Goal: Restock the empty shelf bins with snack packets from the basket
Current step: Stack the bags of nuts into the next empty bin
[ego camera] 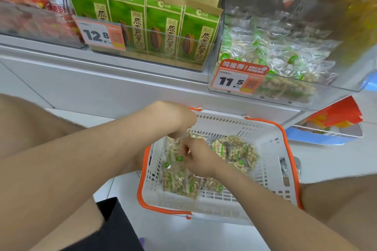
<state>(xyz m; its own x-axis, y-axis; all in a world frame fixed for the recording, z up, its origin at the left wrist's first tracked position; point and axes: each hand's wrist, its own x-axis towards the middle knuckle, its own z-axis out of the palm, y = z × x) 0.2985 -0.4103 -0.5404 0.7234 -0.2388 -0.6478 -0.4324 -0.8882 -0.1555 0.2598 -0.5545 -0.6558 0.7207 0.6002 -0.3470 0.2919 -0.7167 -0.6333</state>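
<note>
Inside the basket (269, 169), a packet (175, 177) is hanging from the left hand (177, 117), whose grip is pinching its top. The right hand (199, 159) is just below, its grip pinching the same packet's side. More packets (234, 153) are lying in the basket.

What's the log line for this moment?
left hand: pinches snack packets | right hand: grips them | basket: packets inside | bin: partly filled
</note>
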